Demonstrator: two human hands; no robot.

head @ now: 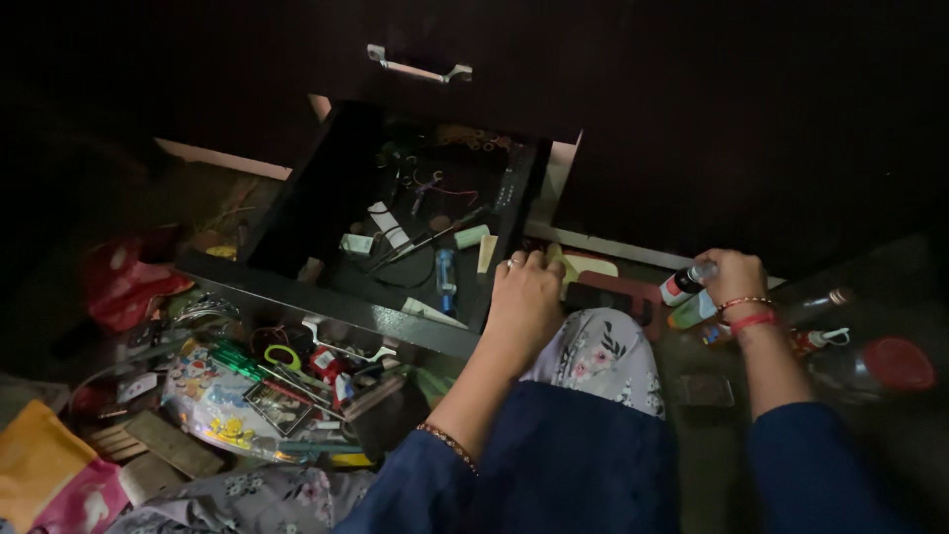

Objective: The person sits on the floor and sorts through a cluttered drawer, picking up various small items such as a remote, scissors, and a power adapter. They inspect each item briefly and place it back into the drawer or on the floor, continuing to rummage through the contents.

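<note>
Where the open dark drawer (395,227) ends, left hand (524,297) rests curled on its right front corner; right hand (733,277), well apart rightward, pinches a small white bottle (684,284), long axis pointing up-right, above floor.

Both arms wear dark navy blue sleeves. The left hand (524,297) bears a finger ring and a beaded wrist bracelet. The right hand (733,275) has red and beaded bangles.
</note>
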